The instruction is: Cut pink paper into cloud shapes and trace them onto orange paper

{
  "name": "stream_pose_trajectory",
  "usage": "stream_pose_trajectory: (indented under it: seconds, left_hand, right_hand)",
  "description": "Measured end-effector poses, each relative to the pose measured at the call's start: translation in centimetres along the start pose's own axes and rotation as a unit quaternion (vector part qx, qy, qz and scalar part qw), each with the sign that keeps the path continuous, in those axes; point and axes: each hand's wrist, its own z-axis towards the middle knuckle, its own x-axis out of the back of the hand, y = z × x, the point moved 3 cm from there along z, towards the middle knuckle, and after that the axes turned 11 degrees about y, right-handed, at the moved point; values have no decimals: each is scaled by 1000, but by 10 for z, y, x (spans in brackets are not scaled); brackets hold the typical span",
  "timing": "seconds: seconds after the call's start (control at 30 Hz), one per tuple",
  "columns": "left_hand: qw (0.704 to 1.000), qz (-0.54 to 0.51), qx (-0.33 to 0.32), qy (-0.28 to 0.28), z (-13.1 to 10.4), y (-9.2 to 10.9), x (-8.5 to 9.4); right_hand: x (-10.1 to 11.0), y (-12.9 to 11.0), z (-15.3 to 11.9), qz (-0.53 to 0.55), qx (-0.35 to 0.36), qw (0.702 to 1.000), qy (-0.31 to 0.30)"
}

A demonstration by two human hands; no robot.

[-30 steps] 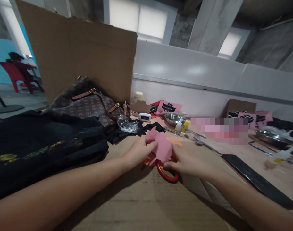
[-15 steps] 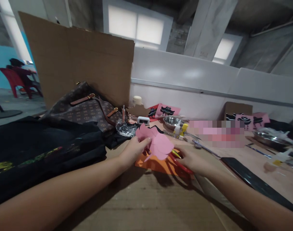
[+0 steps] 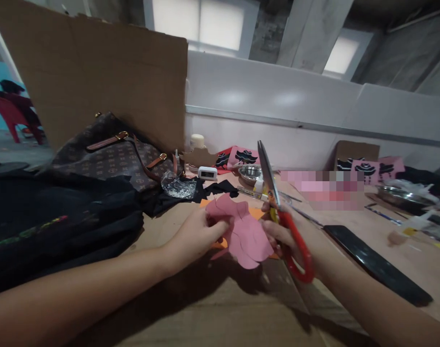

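Between my hands is a pink paper cutout (image 3: 247,241) with a wavy, petal-like outline and curved lines drawn on it. My left hand (image 3: 201,231) pinches its left side, thumb on top. My right hand (image 3: 287,236) holds a pair of red-handled scissors (image 3: 295,246), their blades shut and pointing up. The fingers of that hand also touch the cutout's right edge. Something yellow shows beside the scissors' pivot. Orange paper (image 3: 256,212) lies beneath, partly hidden by the cutout and my hands.
Cardboard (image 3: 191,308) covers the table in front of me. A dark cloth (image 3: 61,226) and a brown patterned handbag (image 3: 108,149) lie left. Behind stand a white digital timer (image 3: 207,173) and a metal bowl (image 3: 249,173). A black phone-like slab (image 3: 375,262) lies right.
The scissors have swung from low beside the paper to upright, blades up. The pink cutout has come lower and closer, tilted, with my right fingers now at its edge. The view has shifted slightly.
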Motion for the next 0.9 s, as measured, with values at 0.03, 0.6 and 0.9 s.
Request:
stream_pose_trajectory:
  seconds: [0.03, 0.6, 0.9]
  left_hand:
    - [1000, 1, -2, -2, 2, 6, -2]
    - [993, -74, -59, -64, 40, 24, -35]
    - [983, -138, -108, 51, 45, 63, 18]
  right_hand:
    - [-1, -3, -2, 2, -2, 1000, 11]
    - [16, -9, 2, 111, 107, 981, 117]
    - [-3, -2, -17, 124, 64, 990, 9]
